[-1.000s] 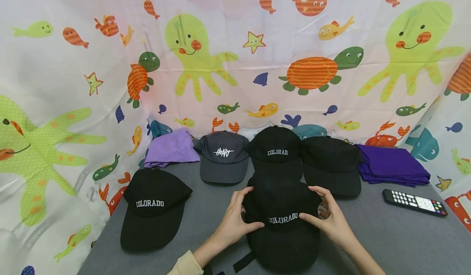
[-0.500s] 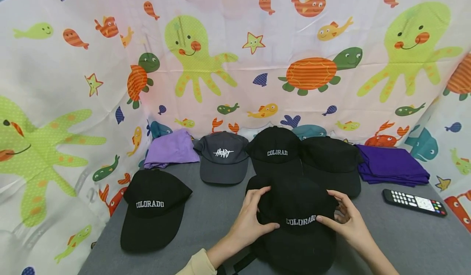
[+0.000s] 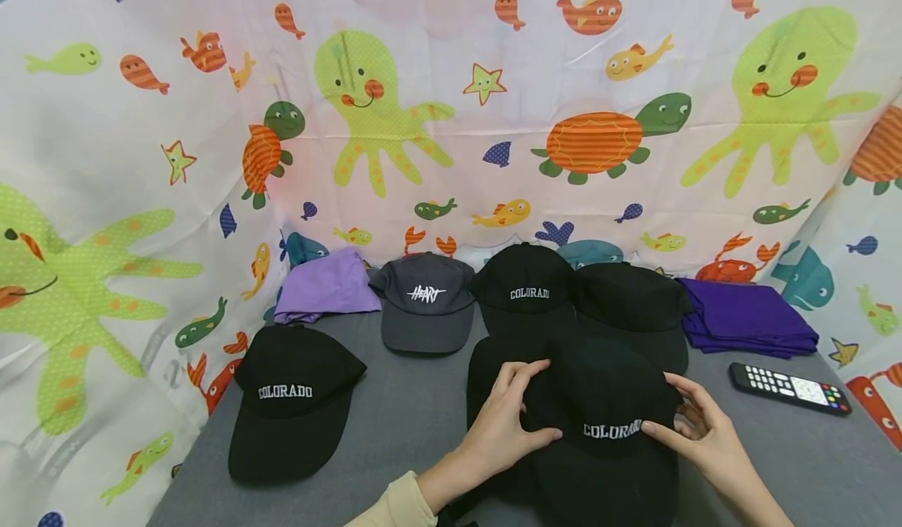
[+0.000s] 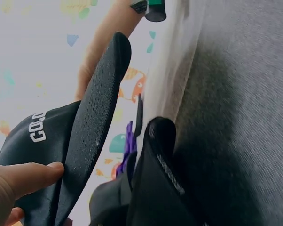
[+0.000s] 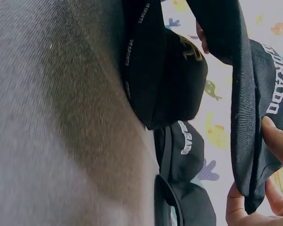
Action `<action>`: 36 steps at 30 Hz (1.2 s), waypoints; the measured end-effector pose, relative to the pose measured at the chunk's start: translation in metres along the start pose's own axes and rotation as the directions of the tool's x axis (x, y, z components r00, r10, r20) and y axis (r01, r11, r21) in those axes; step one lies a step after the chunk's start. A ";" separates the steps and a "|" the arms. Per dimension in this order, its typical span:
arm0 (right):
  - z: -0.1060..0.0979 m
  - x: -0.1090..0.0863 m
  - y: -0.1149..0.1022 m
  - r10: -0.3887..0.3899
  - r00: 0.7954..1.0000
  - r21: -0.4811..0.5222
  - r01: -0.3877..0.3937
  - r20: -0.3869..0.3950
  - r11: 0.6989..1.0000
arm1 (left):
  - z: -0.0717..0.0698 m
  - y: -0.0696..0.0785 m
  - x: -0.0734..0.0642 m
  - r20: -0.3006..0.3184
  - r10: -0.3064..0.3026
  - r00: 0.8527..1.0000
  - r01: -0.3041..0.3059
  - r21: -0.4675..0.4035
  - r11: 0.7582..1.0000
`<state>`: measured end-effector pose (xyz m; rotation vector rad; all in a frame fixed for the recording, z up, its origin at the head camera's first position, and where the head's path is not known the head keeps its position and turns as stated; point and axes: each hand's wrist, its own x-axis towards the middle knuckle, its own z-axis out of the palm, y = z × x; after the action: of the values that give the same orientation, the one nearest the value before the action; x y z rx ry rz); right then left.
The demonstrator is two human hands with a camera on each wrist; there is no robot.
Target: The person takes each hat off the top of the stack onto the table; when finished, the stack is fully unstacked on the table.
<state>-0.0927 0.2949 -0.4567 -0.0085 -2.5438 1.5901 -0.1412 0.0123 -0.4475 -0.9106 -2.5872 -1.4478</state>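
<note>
A black baseball cap with white COLORADO lettering (image 3: 609, 464) is gripped at its two sides, lifted off the table in both wrist views. My left hand (image 3: 503, 425) pinches its left edge; in the left wrist view the thumb (image 4: 43, 176) presses beside the seam above the brim. My right hand (image 3: 708, 433) pinches the right edge, its thumb (image 5: 278, 141) close to the last letters in the right wrist view. Behind and below the held cap another black cap (image 3: 482, 370) lies on the table, mostly hidden; the right wrist view shows a gold emblem on a black cap (image 5: 186, 80).
At left lies a black COLORADO cap (image 3: 289, 425). Along the back stand a grey HEART cap (image 3: 427, 315), a black COLORADO cap (image 3: 524, 276), a plain black cap (image 3: 627, 296), lilac cloth (image 3: 327, 284) and folded purple cloth (image 3: 747, 315). A remote control (image 3: 789, 388) lies at right.
Both hands have carried the held COLORADO cap to the right, uncovering more of the black cap behind it. The other caps, cloths and remote stay where they were.
</note>
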 end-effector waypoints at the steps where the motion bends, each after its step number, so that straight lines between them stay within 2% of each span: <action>1: -0.003 -0.001 0.001 0.010 1.000 -0.003 -0.010 0.005 1.000 | 0.001 0.001 0.001 0.006 0.003 1.000 -0.003 0.002 1.000; 8: -0.023 -0.005 0.014 0.136 0.988 0.000 -0.136 0.074 0.991 | 0.014 0.012 0.005 0.080 -0.009 0.997 0.010 -0.002 1.000; 12: -0.037 -0.007 0.025 0.252 0.962 -0.060 -0.246 0.105 0.967 | 0.024 0.017 0.008 0.128 -0.023 0.992 0.026 -0.022 0.999; 15: -0.046 -0.008 0.032 0.335 0.933 -0.064 -0.329 0.128 0.942 | 0.033 0.019 0.011 0.163 -0.032 0.986 0.045 -0.074 0.996; 18: -0.056 -0.010 0.038 0.386 0.912 -0.045 -0.384 0.141 0.922 | 0.044 0.020 0.014 0.200 -0.054 0.978 0.082 -0.139 0.987; 19: -0.058 -0.011 0.041 0.399 0.906 -0.033 -0.399 0.141 0.917 | 0.048 0.021 0.015 0.211 -0.063 0.975 0.097 -0.157 0.983; 22: -0.065 -0.013 0.049 0.407 0.907 -0.063 -0.402 0.111 0.913 | 0.059 0.022 0.017 0.241 -0.092 0.966 0.143 -0.202 0.969; 25: -0.070 -0.015 0.062 0.394 0.917 -0.109 -0.386 0.064 0.916 | 0.070 0.024 0.018 0.271 -0.130 0.954 0.207 -0.277 0.938; 28: -0.076 -0.016 0.078 0.386 0.922 -0.133 -0.380 0.027 0.915 | 0.082 0.025 0.018 0.290 -0.174 0.941 0.278 -0.371 0.886; 31: -0.082 -0.018 0.092 0.413 0.911 -0.138 -0.408 0.006 0.902 | 0.096 0.026 0.018 0.289 -0.235 0.928 0.344 -0.420 0.840; 33: -0.086 -0.019 0.100 0.432 0.902 -0.138 -0.430 -0.013 0.892 | 0.106 0.026 0.019 0.282 -0.292 0.914 0.392 -0.429 0.814; 36: -0.091 -0.020 0.111 0.439 0.898 -0.160 -0.438 -0.035 0.884 | 0.119 0.027 0.020 0.253 -0.362 0.897 0.440 -0.426 0.791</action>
<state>-0.0699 0.4235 -0.5189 -0.6468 -2.8077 1.4937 -0.1160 0.1263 -0.4879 -0.5186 -2.7029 -2.2912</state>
